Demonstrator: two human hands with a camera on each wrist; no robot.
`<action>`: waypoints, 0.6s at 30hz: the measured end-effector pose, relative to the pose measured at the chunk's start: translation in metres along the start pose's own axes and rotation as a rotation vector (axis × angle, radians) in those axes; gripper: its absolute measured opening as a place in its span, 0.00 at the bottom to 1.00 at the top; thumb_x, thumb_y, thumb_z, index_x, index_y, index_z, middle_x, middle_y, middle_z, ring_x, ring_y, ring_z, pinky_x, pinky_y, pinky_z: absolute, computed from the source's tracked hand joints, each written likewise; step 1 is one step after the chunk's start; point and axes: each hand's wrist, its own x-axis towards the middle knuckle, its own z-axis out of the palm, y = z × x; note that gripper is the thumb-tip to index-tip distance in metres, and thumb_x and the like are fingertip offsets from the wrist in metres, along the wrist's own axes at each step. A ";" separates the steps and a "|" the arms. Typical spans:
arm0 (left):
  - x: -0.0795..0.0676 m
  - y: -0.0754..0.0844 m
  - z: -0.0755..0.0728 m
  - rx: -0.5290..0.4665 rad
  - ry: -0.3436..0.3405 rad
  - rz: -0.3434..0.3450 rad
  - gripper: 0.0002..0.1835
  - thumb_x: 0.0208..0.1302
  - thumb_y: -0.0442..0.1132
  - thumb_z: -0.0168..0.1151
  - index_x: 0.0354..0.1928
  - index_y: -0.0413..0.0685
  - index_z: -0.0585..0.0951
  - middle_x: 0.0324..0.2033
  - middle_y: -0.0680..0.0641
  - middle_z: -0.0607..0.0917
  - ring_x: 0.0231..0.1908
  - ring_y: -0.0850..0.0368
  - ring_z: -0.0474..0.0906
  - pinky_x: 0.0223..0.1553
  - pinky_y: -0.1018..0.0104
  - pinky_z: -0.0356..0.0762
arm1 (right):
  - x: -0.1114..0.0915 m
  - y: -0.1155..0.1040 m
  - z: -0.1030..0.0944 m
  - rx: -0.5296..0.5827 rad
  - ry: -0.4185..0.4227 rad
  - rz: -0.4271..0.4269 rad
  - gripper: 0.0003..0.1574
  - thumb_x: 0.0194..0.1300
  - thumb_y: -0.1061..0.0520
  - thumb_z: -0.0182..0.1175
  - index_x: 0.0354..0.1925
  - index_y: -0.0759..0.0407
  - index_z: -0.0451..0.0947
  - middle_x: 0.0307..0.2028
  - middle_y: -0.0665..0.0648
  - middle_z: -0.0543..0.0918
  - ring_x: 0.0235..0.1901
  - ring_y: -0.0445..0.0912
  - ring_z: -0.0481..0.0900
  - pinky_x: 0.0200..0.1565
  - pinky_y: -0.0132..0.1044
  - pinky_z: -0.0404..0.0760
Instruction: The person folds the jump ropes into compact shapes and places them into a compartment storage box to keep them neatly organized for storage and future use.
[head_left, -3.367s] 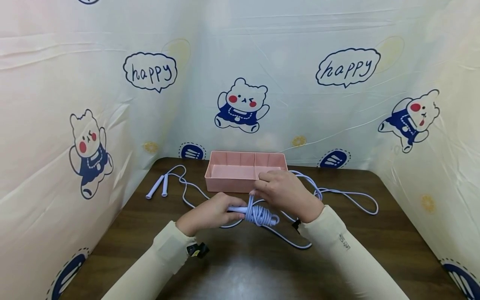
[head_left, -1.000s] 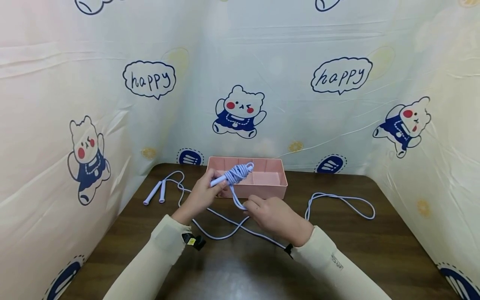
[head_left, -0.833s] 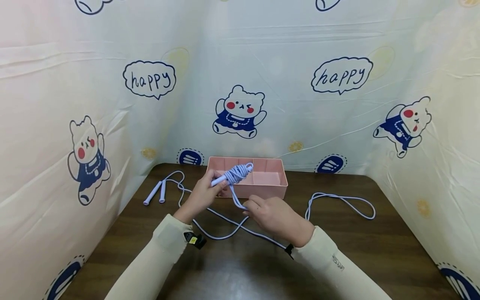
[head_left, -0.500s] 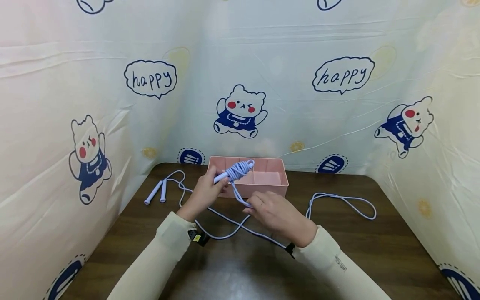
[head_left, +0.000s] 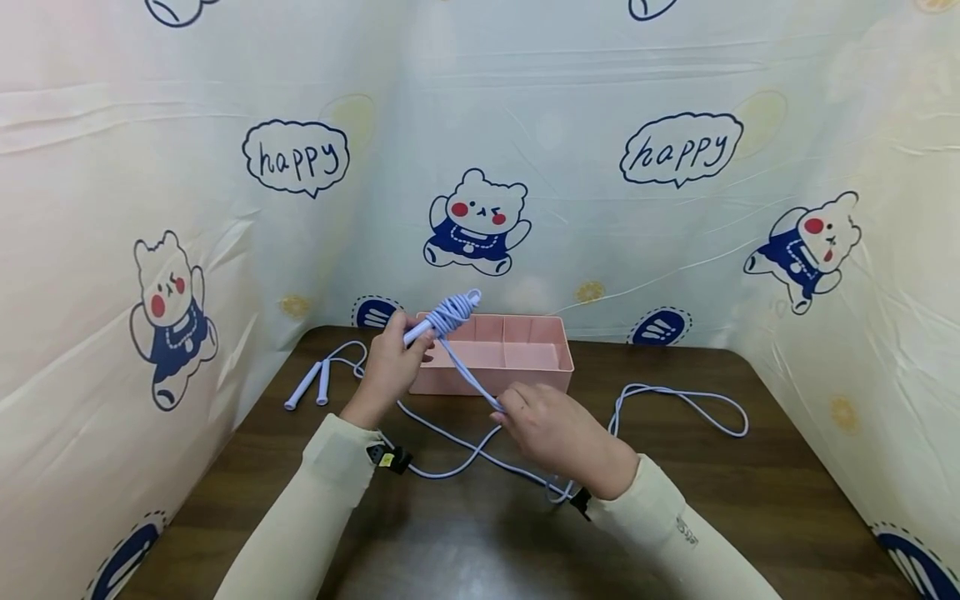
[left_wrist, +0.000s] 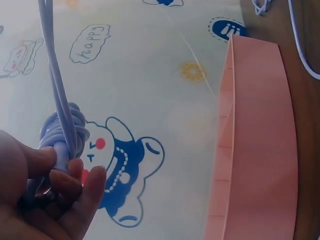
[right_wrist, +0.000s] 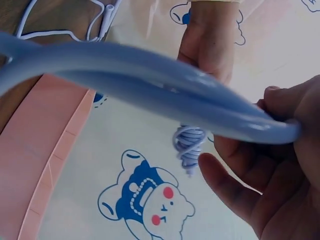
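Observation:
My left hand grips the handle end of a lavender skipping rope, raised in front of the box. Its cord is wound in several turns into a thick bundle past the fingers, tilted up to the right. From that bundle a doubled cord slants down to my right hand, which grips it. In the left wrist view the thumb and fingers pinch the handle just below the coils. The right wrist view has the doubled strands running into the curled right hand.
A pink divided box stands at the back of the brown table. Two lavender handles of a second skipping rope lie at left. Loose cord crosses the table under the hands, and a cord loop lies at right.
The hands were low over the table, close together at the bundle; both then rose or spread. Just now the left hand moved up and left, and the doubled cord between the hands lengthened and straightened.

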 end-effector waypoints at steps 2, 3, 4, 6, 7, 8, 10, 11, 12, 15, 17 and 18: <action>0.000 -0.001 0.002 0.029 -0.036 -0.008 0.09 0.72 0.37 0.56 0.48 0.44 0.69 0.41 0.40 0.82 0.37 0.46 0.84 0.34 0.59 0.83 | 0.001 0.001 -0.001 -0.014 0.017 -0.022 0.14 0.77 0.51 0.46 0.39 0.59 0.71 0.28 0.50 0.68 0.26 0.43 0.69 0.31 0.33 0.73; -0.001 -0.001 0.003 0.045 -0.060 -0.012 0.08 0.72 0.38 0.56 0.47 0.45 0.70 0.40 0.40 0.82 0.37 0.47 0.84 0.34 0.59 0.83 | 0.002 0.002 -0.002 -0.021 0.025 -0.035 0.13 0.77 0.52 0.47 0.39 0.60 0.71 0.28 0.51 0.69 0.26 0.43 0.69 0.31 0.33 0.73; -0.003 -0.003 0.004 0.062 -0.087 -0.013 0.08 0.72 0.38 0.56 0.47 0.45 0.70 0.40 0.41 0.82 0.36 0.48 0.84 0.34 0.59 0.83 | 0.003 0.002 -0.003 -0.028 0.032 -0.047 0.11 0.76 0.54 0.50 0.39 0.60 0.71 0.28 0.51 0.69 0.27 0.44 0.70 0.33 0.33 0.74; -0.006 -0.005 0.008 0.086 -0.140 -0.014 0.07 0.71 0.38 0.58 0.45 0.46 0.72 0.39 0.42 0.82 0.35 0.49 0.84 0.32 0.60 0.83 | 0.006 0.003 -0.007 -0.037 0.048 -0.059 0.07 0.71 0.57 0.57 0.41 0.61 0.72 0.30 0.52 0.72 0.29 0.45 0.71 0.35 0.34 0.76; -0.008 -0.005 0.009 0.102 -0.166 -0.004 0.06 0.71 0.38 0.58 0.44 0.47 0.73 0.38 0.43 0.83 0.34 0.51 0.84 0.32 0.60 0.82 | 0.008 0.003 -0.010 -0.040 0.057 -0.058 0.09 0.68 0.59 0.61 0.42 0.62 0.73 0.31 0.53 0.73 0.29 0.45 0.72 0.36 0.34 0.77; -0.010 -0.005 0.010 0.114 -0.192 0.008 0.05 0.70 0.38 0.59 0.44 0.48 0.74 0.37 0.44 0.82 0.33 0.52 0.83 0.31 0.61 0.82 | 0.009 0.004 -0.012 -0.045 0.066 -0.057 0.11 0.66 0.61 0.64 0.44 0.62 0.73 0.32 0.53 0.75 0.30 0.44 0.73 0.37 0.34 0.78; -0.015 -0.003 0.012 0.140 -0.241 0.043 0.04 0.69 0.38 0.61 0.42 0.49 0.76 0.34 0.46 0.82 0.31 0.53 0.80 0.30 0.62 0.80 | 0.011 0.006 -0.018 -0.054 0.086 -0.057 0.16 0.61 0.62 0.68 0.46 0.62 0.74 0.35 0.54 0.77 0.30 0.44 0.74 0.37 0.34 0.80; -0.017 0.000 0.012 0.155 -0.265 0.059 0.03 0.68 0.38 0.62 0.40 0.51 0.76 0.32 0.48 0.81 0.30 0.53 0.79 0.29 0.62 0.79 | 0.012 0.007 -0.021 -0.059 0.100 -0.058 0.18 0.60 0.62 0.68 0.47 0.63 0.74 0.36 0.55 0.78 0.29 0.44 0.74 0.37 0.34 0.81; -0.020 0.001 0.013 0.170 -0.294 0.082 0.03 0.68 0.39 0.62 0.40 0.52 0.77 0.31 0.50 0.81 0.29 0.54 0.78 0.28 0.62 0.77 | 0.013 0.008 -0.024 -0.063 0.115 -0.058 0.20 0.58 0.63 0.70 0.47 0.63 0.74 0.37 0.55 0.78 0.29 0.44 0.75 0.37 0.34 0.82; -0.028 0.010 0.015 0.192 -0.379 0.155 0.04 0.67 0.39 0.64 0.39 0.55 0.77 0.30 0.53 0.79 0.29 0.55 0.75 0.29 0.62 0.75 | 0.015 0.013 -0.031 -0.081 0.153 -0.058 0.22 0.55 0.61 0.73 0.46 0.63 0.74 0.37 0.56 0.78 0.26 0.43 0.76 0.34 0.33 0.82; -0.033 0.015 0.017 0.199 -0.440 0.199 0.06 0.66 0.40 0.64 0.40 0.56 0.76 0.29 0.54 0.78 0.29 0.56 0.75 0.29 0.62 0.75 | 0.017 0.016 -0.035 -0.088 0.168 -0.045 0.22 0.55 0.61 0.73 0.46 0.62 0.73 0.36 0.56 0.78 0.22 0.42 0.74 0.31 0.32 0.82; -0.036 0.017 0.018 0.200 -0.470 0.223 0.06 0.66 0.40 0.64 0.40 0.56 0.76 0.28 0.54 0.77 0.28 0.57 0.74 0.29 0.63 0.75 | 0.017 0.018 -0.036 -0.094 0.172 -0.038 0.22 0.56 0.61 0.73 0.46 0.62 0.73 0.36 0.56 0.78 0.21 0.42 0.74 0.30 0.32 0.82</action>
